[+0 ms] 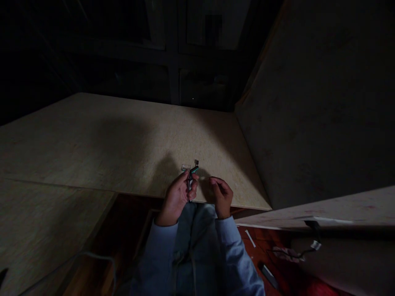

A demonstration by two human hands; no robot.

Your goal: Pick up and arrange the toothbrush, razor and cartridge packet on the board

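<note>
My left hand (177, 196) is closed round a slim, dark object with a bent, teal-edged top (194, 169), held roughly upright near the table's front edge. Its kind is hard to make out in the dim light. A little to the right, my right hand (222, 195) is raised with thumb and forefinger pinched together. Whatever may be between those fingertips is too small to see. Just beyond my left hand a small clear case (185, 167) lies on the pale table (166, 131). Beside it is a small dark piece (196, 162).
A dark panel (317, 107) rises along the table's right side. Dark window frames (174, 82) stand behind. At lower left, a cable (92, 255) hangs near a second pale surface (37, 222). A white strip (250, 238) and a dark object (269, 276) lie on the reddish floor.
</note>
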